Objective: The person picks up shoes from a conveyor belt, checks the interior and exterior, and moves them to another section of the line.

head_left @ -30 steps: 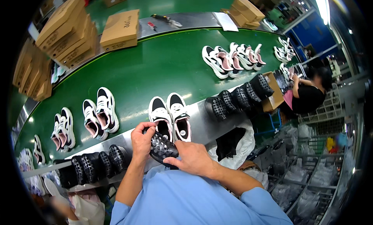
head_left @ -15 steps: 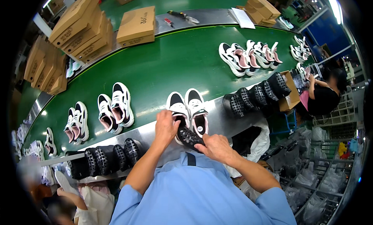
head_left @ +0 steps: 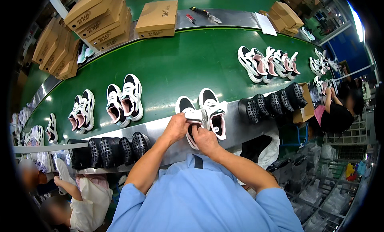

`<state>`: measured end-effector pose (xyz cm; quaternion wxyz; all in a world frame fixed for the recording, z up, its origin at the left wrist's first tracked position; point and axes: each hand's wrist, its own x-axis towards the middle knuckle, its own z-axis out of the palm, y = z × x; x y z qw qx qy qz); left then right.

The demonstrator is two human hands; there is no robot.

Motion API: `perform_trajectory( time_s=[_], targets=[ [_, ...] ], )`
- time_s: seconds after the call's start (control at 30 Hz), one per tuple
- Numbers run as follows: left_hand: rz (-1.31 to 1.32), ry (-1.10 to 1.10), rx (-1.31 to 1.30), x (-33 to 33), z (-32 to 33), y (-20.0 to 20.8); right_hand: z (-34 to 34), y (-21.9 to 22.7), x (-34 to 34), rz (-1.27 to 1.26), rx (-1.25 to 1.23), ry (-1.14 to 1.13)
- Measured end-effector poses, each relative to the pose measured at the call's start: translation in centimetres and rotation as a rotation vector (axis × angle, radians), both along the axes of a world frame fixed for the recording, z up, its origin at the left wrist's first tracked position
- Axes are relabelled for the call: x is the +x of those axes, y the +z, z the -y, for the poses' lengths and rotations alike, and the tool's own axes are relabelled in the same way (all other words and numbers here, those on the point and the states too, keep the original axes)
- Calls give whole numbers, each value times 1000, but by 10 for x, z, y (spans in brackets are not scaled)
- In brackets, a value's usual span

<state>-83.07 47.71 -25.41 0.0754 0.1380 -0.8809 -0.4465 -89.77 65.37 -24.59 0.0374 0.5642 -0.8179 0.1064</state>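
A pair of white-and-black sneakers with pale pink linings stands before me at the near edge of the green bench. My left hand (head_left: 176,128) pinches the tongue or strap of the left sneaker (head_left: 185,105) beside its opening. Curled fingers of my right hand (head_left: 205,140) reach into that same opening, and whatever they grip inside is hidden. The right sneaker (head_left: 209,102) stands close alongside, untouched, its strap folded out to the right. No black studded piece shows outside the shoe my hands are at.
Black studded shoe-shaped pieces stand in rows on the metal ledge (head_left: 172,150), left (head_left: 110,152) and right (head_left: 274,104). More sneaker pairs (head_left: 125,100) are on the green bench (head_left: 180,56). Cardboard boxes (head_left: 157,18), a knife (head_left: 205,14) and paper (head_left: 265,24) lie beyond. People work at both sides.
My right hand has moved from a black studded piece at the left sneaker's heel up into its opening. That piece has gone from sight. My left hand has closed on the tongue area.
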Motion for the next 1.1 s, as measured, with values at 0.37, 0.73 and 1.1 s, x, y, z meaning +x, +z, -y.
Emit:
perform_trajectory(
  time_s=[0.37,0.73,1.1],
  targets=[
    [312,377,23,31,-39,7,-5,11,2,280,-338,-209],
    [383,354,66,43,-37,-22,32,-3,-10,700,71,-487],
    [159,617,150,56,-36,-16,42,8,-52,678,-169,273]
  ],
)
